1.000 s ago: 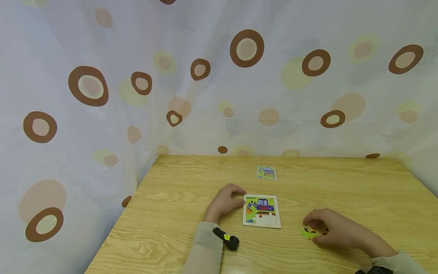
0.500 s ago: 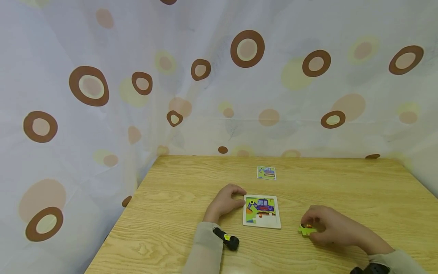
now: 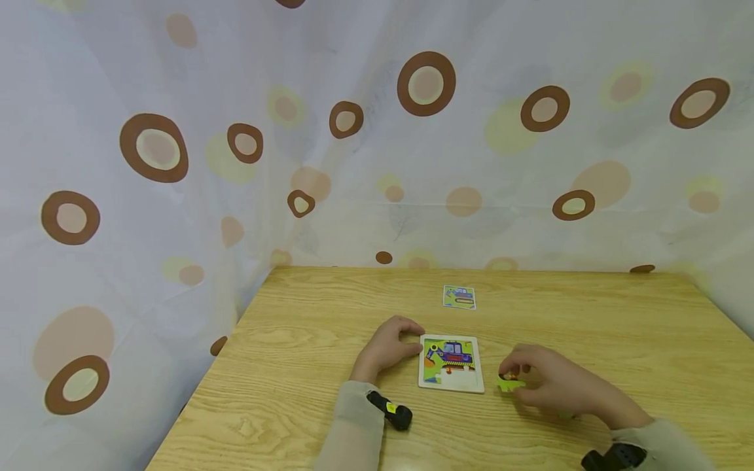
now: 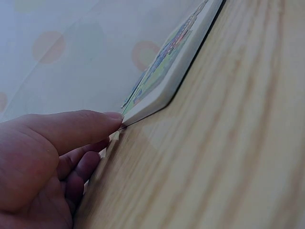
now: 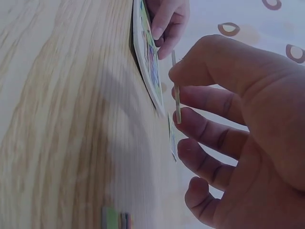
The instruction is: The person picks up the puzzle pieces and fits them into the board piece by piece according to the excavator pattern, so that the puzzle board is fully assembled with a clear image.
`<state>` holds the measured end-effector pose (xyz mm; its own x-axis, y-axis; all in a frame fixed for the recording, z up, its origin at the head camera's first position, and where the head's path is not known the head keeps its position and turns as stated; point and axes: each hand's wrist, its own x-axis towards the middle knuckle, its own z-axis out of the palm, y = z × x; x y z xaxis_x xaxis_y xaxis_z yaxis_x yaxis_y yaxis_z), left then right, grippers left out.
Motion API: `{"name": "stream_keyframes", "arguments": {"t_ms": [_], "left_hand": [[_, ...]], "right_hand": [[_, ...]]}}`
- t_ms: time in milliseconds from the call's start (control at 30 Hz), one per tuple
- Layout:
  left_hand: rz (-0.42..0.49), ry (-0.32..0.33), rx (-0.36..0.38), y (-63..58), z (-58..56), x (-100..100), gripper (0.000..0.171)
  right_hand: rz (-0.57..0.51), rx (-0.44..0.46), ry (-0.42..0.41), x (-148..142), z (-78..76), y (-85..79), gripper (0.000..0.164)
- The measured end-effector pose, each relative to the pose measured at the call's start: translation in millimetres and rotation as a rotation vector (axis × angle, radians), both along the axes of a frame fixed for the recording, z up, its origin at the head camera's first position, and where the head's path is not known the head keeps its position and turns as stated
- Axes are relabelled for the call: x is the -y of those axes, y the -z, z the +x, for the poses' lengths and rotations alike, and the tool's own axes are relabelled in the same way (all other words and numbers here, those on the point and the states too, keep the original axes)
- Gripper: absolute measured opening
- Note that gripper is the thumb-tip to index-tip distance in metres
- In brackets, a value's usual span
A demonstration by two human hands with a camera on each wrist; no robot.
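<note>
A square jigsaw puzzle in a white tray (image 3: 450,389) lies on the table, showing a purple excavator on green, with white gaps along its lower part. My left hand (image 3: 389,347) rests at the tray's left side, thumb and index fingertips at the rim. In the left wrist view the thumb (image 4: 90,126) lies right at the tray's corner. To the right of the tray, my right hand (image 3: 556,383) pinches a green puzzle piece (image 3: 509,384) between thumb and fingers. Seen edge-on in the right wrist view, the piece (image 5: 178,107) is thin and held above the table.
A small picture card (image 3: 459,297) with the same excavator lies farther back. Beneath the right wrist, a bit of green (image 3: 567,416) shows on the table; the right wrist view shows a small stack of pieces (image 5: 114,218). A patterned curtain (image 3: 424,170) closes off the back and sides.
My right hand has moved left and slightly away from me, carrying the green puzzle piece from the pile toward the tray. The left hand and tray have stayed still.
</note>
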<state>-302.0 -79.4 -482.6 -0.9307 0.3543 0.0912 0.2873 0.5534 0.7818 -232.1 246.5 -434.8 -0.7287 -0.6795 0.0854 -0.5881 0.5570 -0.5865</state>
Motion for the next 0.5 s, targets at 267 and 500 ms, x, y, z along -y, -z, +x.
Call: {"name": "stream_keyframes", "arguments": {"t_ms": [267, 500], "left_hand": [[-0.006, 0.004, -0.008, 0.5, 0.4, 0, 0.024], [-0.004, 0.008, -0.009, 1.4, -0.3, 0, 0.024]], "right_hand": [[-0.007, -0.033, 0.003, 18, -4.4, 1.6, 0.025], [-0.01, -0.036, 0.008, 34, -10.0, 2.7, 0.028]]}}
